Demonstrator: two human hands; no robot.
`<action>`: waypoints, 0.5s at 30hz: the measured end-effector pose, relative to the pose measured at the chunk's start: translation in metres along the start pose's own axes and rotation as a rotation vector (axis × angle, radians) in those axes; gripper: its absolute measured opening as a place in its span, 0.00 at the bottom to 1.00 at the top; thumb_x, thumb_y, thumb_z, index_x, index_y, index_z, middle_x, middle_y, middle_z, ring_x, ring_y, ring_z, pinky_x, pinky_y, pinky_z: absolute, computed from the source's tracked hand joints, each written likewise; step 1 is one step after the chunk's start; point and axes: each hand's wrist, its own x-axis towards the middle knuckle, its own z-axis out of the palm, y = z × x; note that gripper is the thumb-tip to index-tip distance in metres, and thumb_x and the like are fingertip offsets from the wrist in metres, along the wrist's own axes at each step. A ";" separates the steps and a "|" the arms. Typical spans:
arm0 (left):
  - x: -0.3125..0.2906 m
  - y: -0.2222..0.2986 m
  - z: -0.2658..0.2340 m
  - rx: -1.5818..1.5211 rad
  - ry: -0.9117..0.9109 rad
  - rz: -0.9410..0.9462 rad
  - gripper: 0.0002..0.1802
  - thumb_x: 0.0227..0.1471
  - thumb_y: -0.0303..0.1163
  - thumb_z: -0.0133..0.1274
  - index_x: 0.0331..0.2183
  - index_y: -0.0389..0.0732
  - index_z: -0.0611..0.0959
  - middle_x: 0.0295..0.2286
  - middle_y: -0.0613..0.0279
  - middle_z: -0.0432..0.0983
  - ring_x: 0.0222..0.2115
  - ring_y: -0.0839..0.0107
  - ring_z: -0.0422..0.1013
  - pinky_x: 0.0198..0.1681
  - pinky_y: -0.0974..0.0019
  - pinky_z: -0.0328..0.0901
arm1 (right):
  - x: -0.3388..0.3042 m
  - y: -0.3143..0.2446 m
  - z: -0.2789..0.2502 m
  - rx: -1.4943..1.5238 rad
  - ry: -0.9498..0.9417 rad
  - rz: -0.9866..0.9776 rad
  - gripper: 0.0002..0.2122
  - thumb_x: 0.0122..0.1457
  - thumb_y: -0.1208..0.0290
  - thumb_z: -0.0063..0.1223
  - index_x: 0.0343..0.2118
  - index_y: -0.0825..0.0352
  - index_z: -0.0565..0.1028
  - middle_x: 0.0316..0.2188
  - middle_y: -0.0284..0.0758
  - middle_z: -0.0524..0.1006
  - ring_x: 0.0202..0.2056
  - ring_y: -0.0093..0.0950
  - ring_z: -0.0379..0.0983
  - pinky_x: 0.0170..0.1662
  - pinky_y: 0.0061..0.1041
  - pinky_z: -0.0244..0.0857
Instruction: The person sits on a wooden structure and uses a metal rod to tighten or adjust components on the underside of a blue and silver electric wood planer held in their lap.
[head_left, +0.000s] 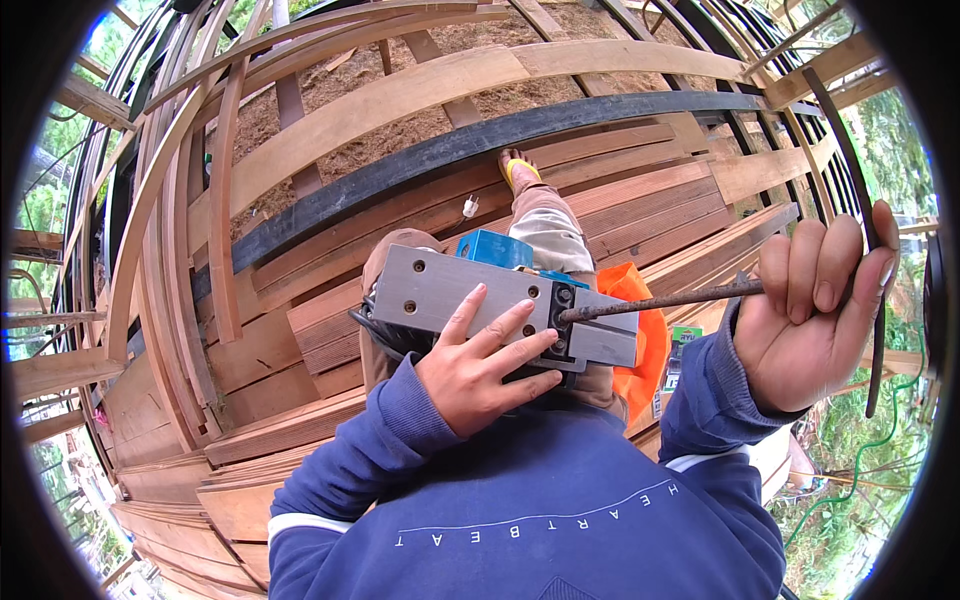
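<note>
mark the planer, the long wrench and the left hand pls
electric planer point(440, 288): head view, on its bare metal sole plate.
long wrench point(660, 298): head view, mid-shaft, rusty bar.
left hand point(478, 372): head view, back of the hand, resting on the planer.

There is one camera, and it sits on the person's head. It looks almost straight down the front of the body. The blue sweater point(540, 520) fills the bottom and is very close. The left hand point(480, 365) and right hand point(815, 315) are close too. The planer point(500, 300) lies on the lap. The wooden boards point(300, 340) and a foot point(518, 168) are farther below. The picture is round, so straight boards bend near the edge.
</note>
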 end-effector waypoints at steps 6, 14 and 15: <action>0.001 -0.001 -0.001 -0.006 -0.014 -0.006 0.21 0.49 0.35 0.56 0.47 0.63 0.83 0.55 0.66 0.71 0.60 0.58 0.64 0.64 0.32 0.50 | 0.005 0.004 0.009 -0.095 0.060 0.014 0.16 0.73 0.67 0.33 0.57 0.71 0.66 0.21 0.26 0.57 0.18 0.15 0.48 0.21 0.17 0.45; 0.001 -0.002 -0.002 -0.006 -0.016 -0.009 0.22 0.48 0.34 0.57 0.47 0.63 0.83 0.55 0.66 0.71 0.60 0.59 0.64 0.64 0.32 0.50 | 0.006 0.015 0.031 -0.387 0.189 -0.052 0.17 0.73 0.67 0.34 0.58 0.71 0.66 0.21 0.26 0.58 0.17 0.15 0.49 0.20 0.17 0.47; 0.002 -0.001 -0.002 -0.008 -0.015 -0.009 0.22 0.47 0.34 0.57 0.47 0.63 0.83 0.55 0.66 0.71 0.60 0.59 0.64 0.64 0.32 0.50 | 0.006 0.014 0.030 -0.334 0.137 -0.045 0.17 0.73 0.66 0.34 0.58 0.70 0.65 0.21 0.26 0.58 0.17 0.15 0.49 0.20 0.17 0.47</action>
